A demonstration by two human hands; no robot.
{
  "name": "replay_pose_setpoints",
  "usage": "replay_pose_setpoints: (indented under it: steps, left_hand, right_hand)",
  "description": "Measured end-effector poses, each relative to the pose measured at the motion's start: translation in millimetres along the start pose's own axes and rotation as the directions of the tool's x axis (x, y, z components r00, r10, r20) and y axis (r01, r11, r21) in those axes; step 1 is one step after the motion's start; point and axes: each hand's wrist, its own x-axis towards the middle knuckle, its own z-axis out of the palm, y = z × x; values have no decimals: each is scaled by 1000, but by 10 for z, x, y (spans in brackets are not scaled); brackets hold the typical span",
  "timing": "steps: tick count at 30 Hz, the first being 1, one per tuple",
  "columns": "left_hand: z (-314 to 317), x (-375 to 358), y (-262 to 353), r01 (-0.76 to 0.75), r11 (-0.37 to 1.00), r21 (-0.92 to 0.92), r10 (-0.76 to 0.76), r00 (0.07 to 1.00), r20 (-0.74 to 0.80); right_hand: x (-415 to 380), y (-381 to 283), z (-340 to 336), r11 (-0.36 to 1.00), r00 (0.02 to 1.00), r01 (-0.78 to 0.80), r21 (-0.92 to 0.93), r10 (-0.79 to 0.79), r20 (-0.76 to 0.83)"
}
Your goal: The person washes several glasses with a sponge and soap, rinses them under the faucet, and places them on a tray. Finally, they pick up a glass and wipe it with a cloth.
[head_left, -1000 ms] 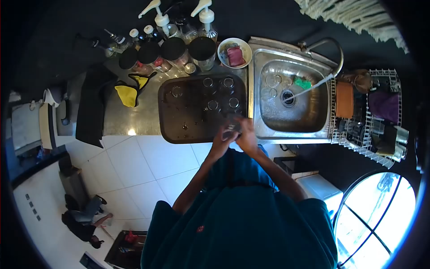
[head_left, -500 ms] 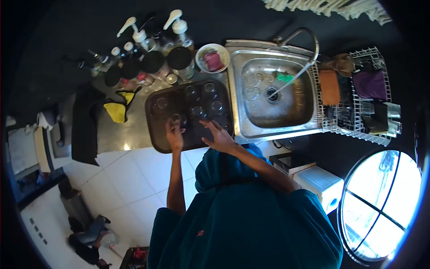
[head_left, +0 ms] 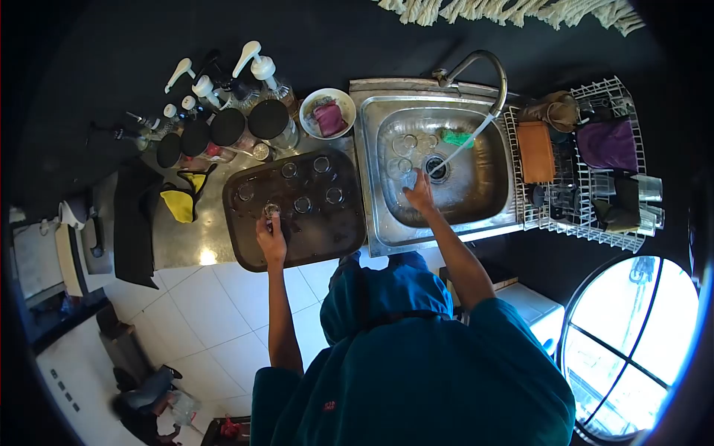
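Observation:
On a dark tray point(head_left: 320, 241) stand several small clear glasses, one of them point(head_left: 302, 204) near the middle. My left hand point(head_left: 272, 236) has its fingers closed round a glass point(head_left: 271, 211) at the tray's front left. Over the steel sink point(head_left: 487, 197), my right hand point(head_left: 421, 193) holds a clear glass point(head_left: 408, 178) left of the drain. More glasses point(head_left: 404, 144) lie in the basin behind it. Water point(head_left: 467, 143) runs from the curved tap point(head_left: 500, 70) toward the drain, and a green scrubber point(head_left: 457, 139) rests at the back of the basin.
Jars with black lids point(head_left: 268, 119) and pump bottles point(head_left: 264, 68) line the back left. A bowl point(head_left: 328, 132) holds a purple cloth. Right of the sink is a white wire rack point(head_left: 587, 230) with cloths and glasses. Another person point(head_left: 149, 409) is at the lower left.
My right hand has moved from above the tray into the sink and taken hold of a glass. My left hand stays at its glass on the tray. The whole view has shifted slightly.

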Motion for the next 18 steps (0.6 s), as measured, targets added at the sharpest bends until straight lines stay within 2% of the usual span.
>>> replay_pose_setpoints:
  steps: [1,2,3,4,5,7,9,11,12,14,15,16,17,18]
  left_hand:
    - [-25,-28,70,94,993,-73,-90,994,60]
    - [-2,-58,87,94,993,-67,-91,995,38]
    - [44,-100,49,41,985,-167,-46,998,-30]
    - [85,-150,4,-23,966,-257,-3,995,-101]
    - [123,-229,-42,-29,970,-242,0,993,-118]
    - [211,-463,-51,18,978,-210,-72,965,-253]
    - [317,-793,203,10,983,-182,-62,956,-287]
    - [498,-1075,446,-2,988,-157,-48,949,-311]
    - [586,-1190,519,-9,996,-93,-20,953,-304]
    - [841,-1306,658,-79,997,4,77,951,-301]
    - [956,-1347,742,-88,996,3,86,964,-251]
    - [1084,-1360,822,-133,991,-6,129,970,-206]
    - [1222,-1359,901,-177,984,-16,173,972,-161]
    - [1345,-1366,1092,-165,981,-97,155,982,-103]
  right_hand:
    - [103,19,25,1000,1000,12,9,-12,10]
    - [227,15,65,996,997,-83,19,83,-9]
    - [333,-26,97,984,984,-176,34,177,-24]
    - [427,83,201,998,998,-47,39,48,-30]
    - [522,190,311,998,999,-36,57,37,-20]
    - [597,253,361,1000,996,29,8,-30,85]
    - [649,346,344,997,994,72,-2,-72,79]
    - [639,385,147,978,972,210,3,-209,110]
    - [601,399,51,980,974,201,13,-201,108]
    - [580,431,-158,957,982,113,266,-148,116]
    - [559,484,-235,957,984,111,269,-145,108]
    - [525,549,-299,809,986,-75,583,-27,165]
    - [504,609,-362,536,964,-249,807,58,258]
    - [533,844,-290,333,950,-311,890,96,296]
